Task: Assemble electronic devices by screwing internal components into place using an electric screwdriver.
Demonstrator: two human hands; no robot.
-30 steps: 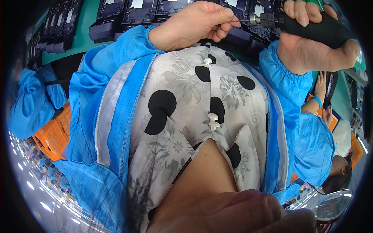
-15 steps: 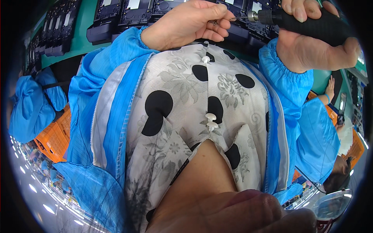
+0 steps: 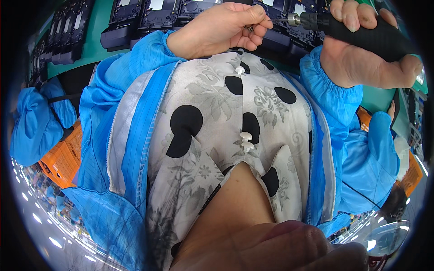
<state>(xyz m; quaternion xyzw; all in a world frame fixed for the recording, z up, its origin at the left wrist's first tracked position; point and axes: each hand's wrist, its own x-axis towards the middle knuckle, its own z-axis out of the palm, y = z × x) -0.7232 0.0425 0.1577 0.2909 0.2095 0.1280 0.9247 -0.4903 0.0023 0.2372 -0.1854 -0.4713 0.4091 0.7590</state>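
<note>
My right hand [image 3: 348, 61] is wrapped round a black electric screwdriver [image 3: 368, 38], held level above the work surface. Its thin bit [image 3: 279, 20] points left from a silver chuck and reaches the fingertips of my left hand [image 3: 221, 25]. That hand is closed, thumb against forefinger at the bit's tip, the other fingers curled. Small dark metal pieces, apparently screws [image 3: 248, 28], show in the curl of its fingers. Whether one sits on the bit is too small to tell. Behind both hands lie black plastic housings [image 3: 158, 16] with white labels.
More black housings [image 3: 68, 34] stand in a row at the far left on the green work surface [image 3: 97, 27]. Co-workers in blue smocks [image 3: 38, 122] [image 3: 370, 167] sit on either side. Orange crates [image 3: 63, 156] stand beside them.
My left hand has shifted slightly right, its fingertips closer round the bit's tip. The screwdriver has tilted a little in my right hand. The co-worker at right has drawn an arm back.
</note>
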